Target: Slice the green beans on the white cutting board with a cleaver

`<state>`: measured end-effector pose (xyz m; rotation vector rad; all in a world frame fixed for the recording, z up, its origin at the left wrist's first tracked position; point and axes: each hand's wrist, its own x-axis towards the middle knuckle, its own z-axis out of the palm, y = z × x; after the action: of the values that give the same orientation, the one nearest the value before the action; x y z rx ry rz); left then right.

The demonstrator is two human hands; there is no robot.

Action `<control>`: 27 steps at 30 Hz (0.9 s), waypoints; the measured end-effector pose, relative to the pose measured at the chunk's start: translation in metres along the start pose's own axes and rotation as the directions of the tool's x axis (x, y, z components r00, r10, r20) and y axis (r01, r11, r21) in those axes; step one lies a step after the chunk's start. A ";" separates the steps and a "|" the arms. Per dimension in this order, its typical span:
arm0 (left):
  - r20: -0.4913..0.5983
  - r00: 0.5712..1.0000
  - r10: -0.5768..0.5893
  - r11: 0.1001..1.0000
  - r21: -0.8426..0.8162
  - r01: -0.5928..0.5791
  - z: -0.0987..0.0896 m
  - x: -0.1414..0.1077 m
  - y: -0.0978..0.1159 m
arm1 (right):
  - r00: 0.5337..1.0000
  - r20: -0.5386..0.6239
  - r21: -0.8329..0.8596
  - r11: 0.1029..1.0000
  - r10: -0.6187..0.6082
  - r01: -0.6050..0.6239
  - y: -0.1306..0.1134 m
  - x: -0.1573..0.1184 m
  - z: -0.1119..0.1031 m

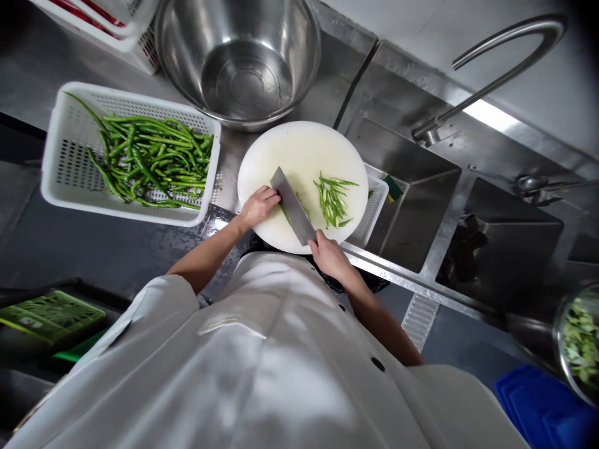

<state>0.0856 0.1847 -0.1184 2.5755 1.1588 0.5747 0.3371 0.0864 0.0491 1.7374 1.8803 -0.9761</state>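
White jacket cloth (281,362) fills the foreground. Beyond it stand a wide steel bowl (243,81) and, to the left, a white basket (75,187) of long green peppers (150,156). Right of the basket lies a round cutting board (299,140), with a cleaver (294,209) over its near-left part. The cleaver's long axis slants across the board: handle toward the wearer and right, far end pointing away and left. The right hand (330,254) grips the handle. The left hand (258,206) rests bunched beside the blade; whether it pinches anything, I cannot tell. Sliced green pieces (333,199) lie right of the blade, pointing various ways.
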 end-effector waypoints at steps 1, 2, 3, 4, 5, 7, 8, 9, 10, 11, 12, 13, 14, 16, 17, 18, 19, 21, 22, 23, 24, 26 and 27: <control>0.007 1.000 0.001 1.000 0.005 -0.001 -0.001 0.000 -0.001 | 1.000 -0.012 0.004 1.000 -0.003 0.003 -0.002 0.005 0.002; 0.013 1.000 -0.002 1.000 0.014 0.002 -0.002 -0.001 -0.001 | 1.000 -0.022 0.001 1.000 -0.004 0.004 -0.003 0.008 0.004; 0.021 1.000 -0.006 1.000 0.026 0.005 -0.002 -0.001 -0.002 | 0.999 -0.033 -0.005 1.000 -0.006 0.006 -0.001 0.008 0.006; 0.030 0.999 -0.012 0.999 0.038 0.011 -0.003 -0.002 -0.001 | 0.999 -0.042 -0.008 1.000 -0.011 0.010 0.002 0.006 0.007; 0.041 0.999 -0.020 0.999 0.049 0.018 -0.004 -0.002 -0.001 | 0.999 -0.050 -0.007 1.000 -0.017 0.017 0.006 0.004 0.009; 0.069 0.997 -0.034 0.997 0.064 0.030 -0.005 -0.002 0.002 | 0.998 -0.053 0.025 0.999 -0.027 0.028 0.012 0.002 0.012; 0.083 0.996 -0.040 0.997 0.065 0.035 -0.005 -0.001 0.004 | 0.998 -0.056 0.047 0.998 -0.026 0.029 0.012 0.005 0.014; 0.098 0.994 -0.048 0.997 0.058 0.042 -0.005 -0.001 0.007 | 0.997 -0.071 0.067 0.997 -0.023 0.028 0.011 0.011 0.016; 0.111 0.992 -0.056 0.998 0.047 0.050 -0.005 0.000 0.010 | 0.995 -0.097 0.085 0.996 -0.022 0.031 0.007 0.018 0.018; 0.124 0.990 -0.062 0.998 0.034 0.058 -0.006 0.001 0.013 | 0.991 -0.129 0.103 0.994 -0.024 0.037 0.004 0.026 0.020; 0.132 0.989 -0.066 0.998 0.021 0.064 -0.008 0.001 0.014 | 0.987 -0.159 0.122 0.991 -0.029 0.048 0.001 0.034 0.022; 0.136 0.988 -0.071 0.997 0.013 0.070 -0.012 0.000 0.014 | 0.983 -0.182 0.142 0.988 -0.037 0.063 0.000 0.040 0.023; 0.134 0.988 -0.078 0.997 0.011 0.077 -0.018 -0.003 0.011 | 0.979 -0.197 0.160 0.984 -0.045 0.078 0.002 0.044 0.025; 0.096 0.987 -0.130 0.991 0.038 0.127 -0.039 -0.016 -0.007 | 0.975 -0.216 0.180 0.980 -0.046 0.086 0.011 0.041 0.029; 0.064 0.979 -0.196 0.979 0.068 0.191 -0.054 -0.026 -0.021 | 0.972 -0.230 0.183 0.979 -0.043 0.087 0.017 0.036 0.033; 0.024 0.961 -0.276 0.957 0.103 0.272 -0.070 -0.038 -0.039 | 0.969 -0.242 0.187 0.978 -0.044 0.091 0.023 0.030 0.038; -0.043 0.898 -0.437 0.885 0.161 0.438 -0.087 -0.051 -0.060 | 0.968 -0.244 0.198 0.974 -0.055 0.106 0.027 0.024 0.043; 0.012 0.788 -0.616 0.762 0.265 0.591 -0.117 -0.077 -0.099 | 0.971 -0.219 0.252 0.955 -0.099 0.154 0.030 0.017 0.055; 0.107 0.761 -0.639 0.747 0.321 0.582 -0.128 -0.088 -0.116 | 0.974 -0.196 0.299 0.939 -0.112 0.168 0.030 0.017 0.060; 0.157 0.744 -0.649 0.739 0.363 0.568 -0.135 -0.097 -0.129 | 0.980 -0.168 0.361 0.918 -0.109 0.164 0.029 0.019 0.063; 0.214 0.734 -0.645 0.743 0.398 0.538 -0.138 -0.103 -0.138 | 0.987 -0.139 0.432 0.892 -0.084 0.137 0.028 0.022 0.066; 0.260 0.723 -0.640 0.744 0.448 0.497 -0.137 -0.108 -0.145 | 0.996 -0.094 0.567 0.822 0.003 0.051 0.032 0.030 0.066; 0.266 0.721 -0.640 0.741 0.463 0.486 -0.135 -0.108 -0.146 | 0.995 -0.091 0.615 0.788 0.049 0.017 0.037 0.034 0.064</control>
<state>-0.1362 0.2072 -0.0815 2.2101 1.9109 -0.3505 0.3575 0.0638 -0.0258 2.1842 1.7031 -1.6657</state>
